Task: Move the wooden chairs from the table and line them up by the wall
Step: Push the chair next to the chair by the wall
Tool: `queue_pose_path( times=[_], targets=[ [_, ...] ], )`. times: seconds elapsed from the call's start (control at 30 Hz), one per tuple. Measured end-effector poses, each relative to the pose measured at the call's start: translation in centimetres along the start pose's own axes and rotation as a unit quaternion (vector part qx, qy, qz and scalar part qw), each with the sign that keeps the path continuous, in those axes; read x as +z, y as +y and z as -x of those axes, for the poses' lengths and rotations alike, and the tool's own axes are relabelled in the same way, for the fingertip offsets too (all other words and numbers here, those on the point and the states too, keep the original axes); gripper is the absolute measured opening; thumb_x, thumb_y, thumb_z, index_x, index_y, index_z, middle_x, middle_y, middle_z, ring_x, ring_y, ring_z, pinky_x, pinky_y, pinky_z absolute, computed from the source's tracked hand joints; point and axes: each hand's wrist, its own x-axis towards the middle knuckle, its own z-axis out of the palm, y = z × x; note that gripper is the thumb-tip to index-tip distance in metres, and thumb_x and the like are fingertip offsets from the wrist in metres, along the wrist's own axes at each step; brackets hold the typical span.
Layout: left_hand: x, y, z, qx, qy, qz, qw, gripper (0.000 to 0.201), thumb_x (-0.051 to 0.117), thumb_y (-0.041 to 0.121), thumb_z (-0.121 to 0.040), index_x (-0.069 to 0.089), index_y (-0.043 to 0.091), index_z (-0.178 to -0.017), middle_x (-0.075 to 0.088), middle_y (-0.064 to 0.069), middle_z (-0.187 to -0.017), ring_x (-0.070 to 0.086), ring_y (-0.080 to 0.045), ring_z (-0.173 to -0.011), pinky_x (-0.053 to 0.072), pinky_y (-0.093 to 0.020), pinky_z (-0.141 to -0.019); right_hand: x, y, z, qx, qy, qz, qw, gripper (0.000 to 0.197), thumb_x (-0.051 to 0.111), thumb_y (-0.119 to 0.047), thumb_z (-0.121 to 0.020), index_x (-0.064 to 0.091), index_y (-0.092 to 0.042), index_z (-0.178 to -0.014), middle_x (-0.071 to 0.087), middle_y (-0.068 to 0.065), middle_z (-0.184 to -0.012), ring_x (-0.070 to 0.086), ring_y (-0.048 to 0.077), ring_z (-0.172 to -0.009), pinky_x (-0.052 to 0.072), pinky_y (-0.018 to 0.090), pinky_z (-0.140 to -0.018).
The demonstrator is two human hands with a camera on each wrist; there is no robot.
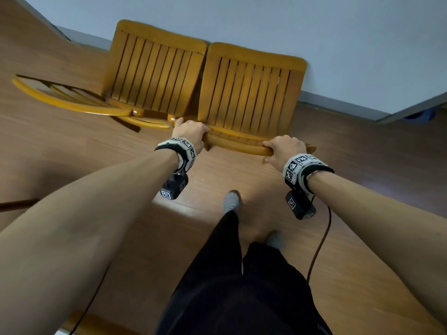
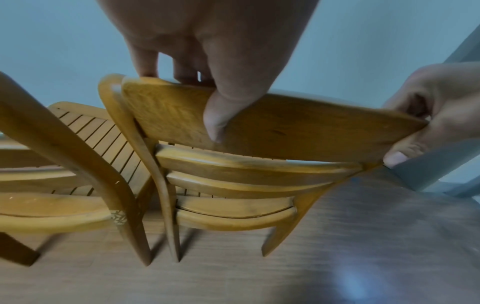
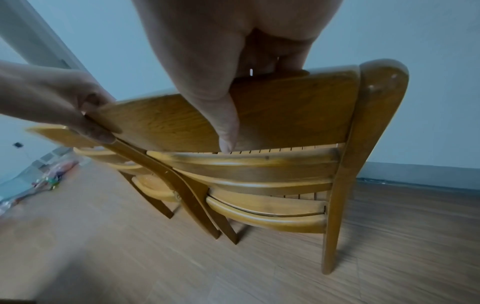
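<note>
Two wooden chairs with slatted seats stand side by side, their seat fronts toward the pale wall (image 1: 338,32). The right chair (image 1: 246,93) has its top back rail (image 1: 237,145) held at both ends. My left hand (image 1: 191,131) grips the rail's left end, thumb on the near face and fingers over the top (image 2: 215,111). My right hand (image 1: 283,149) grips the right part of the rail the same way (image 3: 221,115). The left chair (image 1: 154,76) touches the right one along the seat edge; its curved back (image 1: 60,100) reaches out to the left.
Wood-look floor (image 1: 362,250) spreads all around, with a grey baseboard (image 1: 338,102) under the wall. My feet in grey socks (image 1: 231,201) stand just behind the held chair. A cable (image 1: 321,243) hangs from my right wrist. Small clutter lies by the wall far left in the right wrist view (image 3: 52,174).
</note>
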Motion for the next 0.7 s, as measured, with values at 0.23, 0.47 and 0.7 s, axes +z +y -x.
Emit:
queue_pose_path(
  times=[0.23, 0.47, 0.7],
  targets=[
    [-0.2, 0.9, 2.1, -0.041, 0.028, 0.076, 0.996, 0.042, 0.064, 0.009, -0.085, 0.063, 0.02, -0.126, 0.064, -0.006, -0.123, 0.055, -0.03, -0.117, 0.046, -0.046, -0.102, -0.7, 0.3, 1.9, -0.007, -0.037, -0.087, 0.995, 0.023, 0.07, -0.027, -0.09, 0.069, -0.027, -0.113, 0.069, -0.002, -0.101, 0.065, 0.024, -0.092, 0.053, 0.036, -0.075],
    [-2.0, 2.9, 9.1, -0.135, 0.085, 0.176, 0.971, 0.052, 0.063, 0.01, -0.085, 0.058, 0.021, -0.136, 0.055, -0.006, -0.139, 0.053, -0.025, -0.125, 0.049, -0.038, -0.098, -4.4, 0.0, 4.9, -0.068, -0.007, -0.043, 0.997, 0.04, 0.065, -0.029, -0.091, 0.064, -0.028, -0.131, 0.065, 0.005, -0.128, 0.062, 0.029, -0.11, 0.055, 0.038, -0.087],
    [-1.8, 5.6, 23.0, -0.299, 0.123, 0.242, 0.915, 0.052, 0.058, 0.018, -0.085, 0.057, 0.026, -0.137, 0.061, -0.007, -0.133, 0.058, -0.03, -0.119, 0.048, -0.041, -0.1, -6.6, -3.9, 10.7, -0.203, 0.017, 0.037, 0.978, 0.045, 0.058, -0.027, -0.095, 0.058, -0.026, -0.139, 0.063, 0.006, -0.132, 0.064, 0.028, -0.106, 0.054, 0.033, -0.082]
  ],
)
